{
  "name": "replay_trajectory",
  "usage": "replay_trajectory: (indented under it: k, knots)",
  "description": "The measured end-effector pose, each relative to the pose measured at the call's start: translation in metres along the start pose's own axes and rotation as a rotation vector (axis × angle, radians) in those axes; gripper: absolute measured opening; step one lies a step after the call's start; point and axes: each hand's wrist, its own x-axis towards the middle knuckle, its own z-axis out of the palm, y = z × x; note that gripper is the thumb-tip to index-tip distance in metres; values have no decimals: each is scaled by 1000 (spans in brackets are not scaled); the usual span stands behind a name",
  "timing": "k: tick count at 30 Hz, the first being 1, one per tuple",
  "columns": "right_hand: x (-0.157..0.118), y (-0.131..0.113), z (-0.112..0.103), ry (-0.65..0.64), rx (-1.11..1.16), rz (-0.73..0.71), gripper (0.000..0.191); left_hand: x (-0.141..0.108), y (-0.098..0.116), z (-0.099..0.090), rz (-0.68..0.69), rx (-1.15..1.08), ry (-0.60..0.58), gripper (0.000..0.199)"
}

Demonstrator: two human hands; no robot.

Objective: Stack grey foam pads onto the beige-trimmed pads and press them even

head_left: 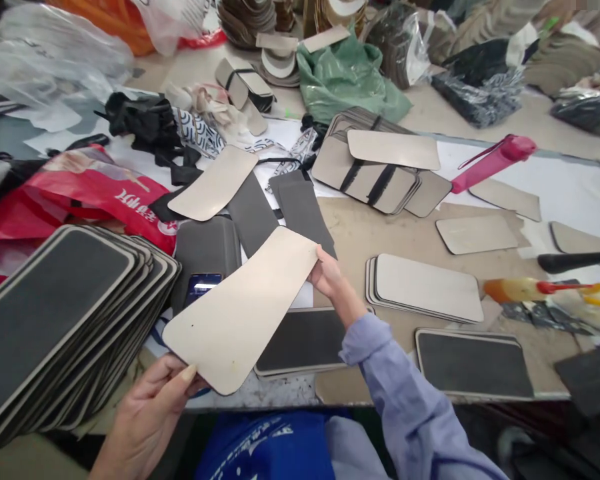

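Note:
Between my two hands, a beige flat panel (245, 307) with rounded corners is held slantwise above the table edge. My left hand (155, 400) pinches its near left corner, thumb on top. At the far right corner, my right hand (329, 273) grips the edge, its fingers partly hidden. Under the panel lies a dark panel with a pale rim (305, 340), partly covered. A phone (203, 285) with a lit screen rests on a dark grey piece (207, 240) just behind. To the left leans a thick stack of dark panels with pale rims (65, 320).
A short stack of beige panels (430, 287) and dark panels (475, 363) lie to the right. Behind them are strapped panels (370, 167), a pink bottle-like object (495, 163) and a green bag (350, 77). A yellow-orange bottle (515, 289) lies at right; a red bag (95, 193) at left.

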Motion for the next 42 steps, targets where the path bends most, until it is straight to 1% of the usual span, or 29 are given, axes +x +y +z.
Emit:
replay_trajectory:
  k: [2, 5, 7, 9, 11, 12, 16, 18, 20, 21, 22, 23, 24, 25, 27, 28, 29, 30, 32, 34, 35, 38, 42]
  knots:
    - [-30, -1, -28, -65, -17, -34, 32, -1, -7, -4, -28, 60, -45, 32]
    - [-79, 2, -79, -106, -67, -107, 22, 5, -22, 0, -45, 174, -157, 31]
    - [-109, 9, -111, -47, -84, -119, 27, 13, -37, 7, -29, 277, -231, 33]
    - [-133, 19, -137, 53, -90, -116, 33, 21, -54, 17, 20, 394, -279, 33]
    - [-148, 32, -154, 139, -90, -113, 37, 29, -70, 26, 85, 506, -288, 33]
    - [-153, 39, -159, 169, -88, -112, 38, 33, -76, 30, 115, 566, -274, 32]
    - [-166, 63, -177, 253, -124, -96, 44, 42, -91, 40, 246, 850, -162, 23]
    - [-172, 68, -188, 316, -283, -18, 46, 46, -93, 44, 313, 939, -117, 20]
    - [-176, 65, -198, 377, -577, 102, 48, 50, -95, 46, 351, 976, -93, 18]
    - [-176, 60, -199, 391, -740, 140, 49, 51, -95, 47, 354, 985, -83, 18]
    - [-173, 53, -197, 389, -897, 130, 49, 53, -95, 48, 354, 989, -75, 17]
    - [-167, 44, -191, 371, -1042, 63, 48, 53, -95, 48, 352, 989, -68, 17]
    - [-157, 35, -181, 341, -1170, -58, 46, 54, -95, 49, 350, 983, -63, 17]
    - [-143, 26, -167, 298, -1287, -215, 43, 54, -96, 49, 349, 970, -55, 17]
    - [-107, 10, -131, 208, -1491, -546, 32, 54, -98, 48, 347, 930, -28, 18]
    - [-86, 4, -113, 162, -1578, -677, 26, 54, -100, 47, 350, 903, -4, 19]
    - [-65, -1, -96, 123, -1654, -781, 21, 54, -102, 46, 357, 870, 30, 21]
    - [-45, -4, -81, 95, -1684, -831, 19, 54, -105, 45, 364, 836, 70, 23]
    - [-12, -9, -62, 24, -1797, -883, 29, 53, -113, 41, 366, 769, 154, 27]
    - [10, -13, -55, -67, -1942, -884, 40, 51, -121, 36, 350, 715, 221, 31]
    - [16, -16, -55, -112, -2005, -879, 42, 50, -124, 35, 342, 693, 243, 32]
    - [24, -25, -62, -196, -2058, -869, 38, 44, -129, 32, 331, 646, 266, 37]
    - [24, -34, -69, -264, -2064, -888, 26, 35, -125, 32, 300, 615, 253, 42]
